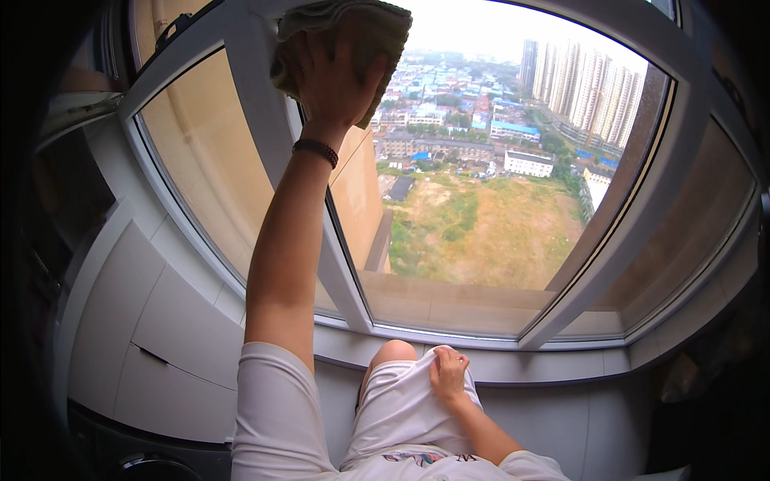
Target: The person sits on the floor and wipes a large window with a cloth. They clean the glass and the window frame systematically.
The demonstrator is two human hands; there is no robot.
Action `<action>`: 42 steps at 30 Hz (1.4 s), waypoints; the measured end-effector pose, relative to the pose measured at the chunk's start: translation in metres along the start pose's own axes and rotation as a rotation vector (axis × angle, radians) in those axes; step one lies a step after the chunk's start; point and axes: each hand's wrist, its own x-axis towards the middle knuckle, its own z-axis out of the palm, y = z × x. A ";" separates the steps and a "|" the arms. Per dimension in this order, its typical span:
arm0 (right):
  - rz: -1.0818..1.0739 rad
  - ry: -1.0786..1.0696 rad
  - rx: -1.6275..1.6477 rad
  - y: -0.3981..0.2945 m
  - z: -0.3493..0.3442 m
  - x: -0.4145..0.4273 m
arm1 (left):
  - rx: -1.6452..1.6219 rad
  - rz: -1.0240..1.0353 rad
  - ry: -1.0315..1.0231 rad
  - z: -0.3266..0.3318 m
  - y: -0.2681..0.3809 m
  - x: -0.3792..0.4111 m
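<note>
My left hand [334, 90] is raised at the end of an outstretched arm, fingers spread over a folded olive-green cloth [388, 30]. It presses the cloth against the upper left of the window, where the white frame post [255, 90] meets the large glass pane [481, 228]. The cloth covers that corner, and parts of my fingers look dark against it. A dark beaded bracelet [316, 151] circles the wrist. Low in the picture, my right hand [450, 376] rests on the white garment [397, 409] over my leg, near the knee. Whether its fingers pinch the fabric is unclear.
A low sill [541, 367] runs beneath the window. At left stand white cabinet fronts [180, 343], with a dark front-loading appliance [150, 463] below. A narrower pane [198, 162] adjoins on the left. Tall buildings and a grassy lot show far below outside.
</note>
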 end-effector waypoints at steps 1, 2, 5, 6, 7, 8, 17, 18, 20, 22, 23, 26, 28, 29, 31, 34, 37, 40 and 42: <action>0.005 -0.004 0.006 0.000 0.000 0.001 | -0.004 -0.019 0.022 -0.001 0.000 -0.001; 0.010 -0.007 0.012 0.000 0.000 0.000 | -0.039 -0.068 0.002 -0.003 0.001 -0.004; 0.017 0.003 0.018 0.000 -0.001 -0.003 | -0.096 -0.174 -0.031 -0.004 0.012 -0.023; 0.016 -0.004 0.024 -0.002 -0.001 -0.003 | -0.082 -0.191 -0.032 -0.005 0.016 -0.038; 0.015 -0.012 0.028 -0.004 -0.002 -0.003 | -0.067 -0.209 -0.034 -0.007 0.020 -0.056; 0.016 -0.019 0.027 -0.004 -0.003 -0.002 | -0.046 -0.246 -0.079 -0.010 0.028 -0.078; -0.040 -0.004 0.055 0.000 0.003 -0.004 | 0.089 -0.270 -0.360 -0.047 0.046 -0.177; -0.042 0.001 0.036 0.003 0.004 -0.004 | 0.104 -0.332 -0.324 -0.041 0.045 -0.151; -0.048 0.005 0.021 0.004 0.005 -0.002 | 0.112 -0.339 -0.285 -0.039 0.032 -0.098; -0.047 0.009 0.022 0.004 0.005 0.001 | 0.140 -0.336 -0.235 -0.035 0.017 -0.051; -0.042 0.009 0.032 0.005 0.005 0.002 | 0.136 -0.308 -0.188 -0.032 0.011 -0.031; -0.029 0.023 0.037 0.010 0.004 0.002 | 0.120 -0.291 -0.110 -0.018 0.001 0.002; -0.035 0.033 0.050 0.009 0.004 0.002 | 0.127 -0.344 -0.144 -0.012 0.005 0.009; -0.039 0.038 0.055 0.009 0.003 0.001 | 0.105 -0.366 -0.108 -0.007 0.011 0.009; -0.044 0.031 0.050 0.008 0.005 0.002 | 0.069 -0.403 -0.026 0.000 0.022 0.010; -0.032 0.013 0.080 0.005 0.008 0.001 | 0.054 -0.410 0.028 0.017 0.057 0.018; -0.024 0.012 0.096 0.006 0.013 0.001 | 0.040 -0.332 0.037 0.026 0.122 0.030; -0.042 0.026 0.113 0.004 0.014 0.000 | -0.025 -0.311 0.041 0.034 0.182 0.044; -0.038 0.025 0.125 0.000 0.012 -0.002 | -0.130 -0.285 0.064 0.038 0.216 0.051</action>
